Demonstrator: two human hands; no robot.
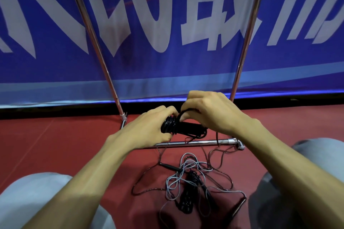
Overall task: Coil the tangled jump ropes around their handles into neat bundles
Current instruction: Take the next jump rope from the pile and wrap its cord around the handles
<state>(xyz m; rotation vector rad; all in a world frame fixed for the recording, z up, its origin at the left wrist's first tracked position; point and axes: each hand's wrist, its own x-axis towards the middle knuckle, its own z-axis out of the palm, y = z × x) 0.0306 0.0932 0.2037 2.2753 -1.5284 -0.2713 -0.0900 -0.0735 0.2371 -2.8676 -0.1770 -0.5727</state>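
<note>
My left hand (149, 126) grips the black jump-rope handles (188, 128) at the end where black rope coils (168, 124) are wound round them. My right hand (208, 111) pinches the black rope just above the handles, next to the coils. The handles' right end is hidden under my right hand. On the red floor below lies a tangle of ropes (188, 178): a grey rope, thin dark ropes, and a black wound bundle (188, 197). Loose black handles lie there too, one handle (171, 167) at the upper left and another handle (238, 206) at the right.
A chrome stand's base bar (201, 143) lies on the floor under my hands, with two slanted poles (96, 46) rising against a blue banner (167, 65). My knees (37, 197) in grey trousers flank the tangle on both sides.
</note>
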